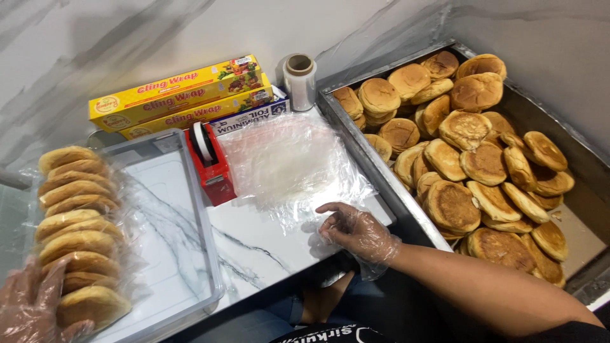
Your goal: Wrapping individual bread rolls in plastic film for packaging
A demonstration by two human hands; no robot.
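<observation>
Two gloved hands: right hand (354,230) open, fingertips on plastic sheets (289,164); left hand (28,308) curled on bagged buns (77,232) in clear tray (204,241). Between hands: red tape dispenser (211,164). Beyond right hand: wrap boxes (181,95), film roll (300,80). Right of it: metal tray (375,162) of loose buns (467,149).
</observation>
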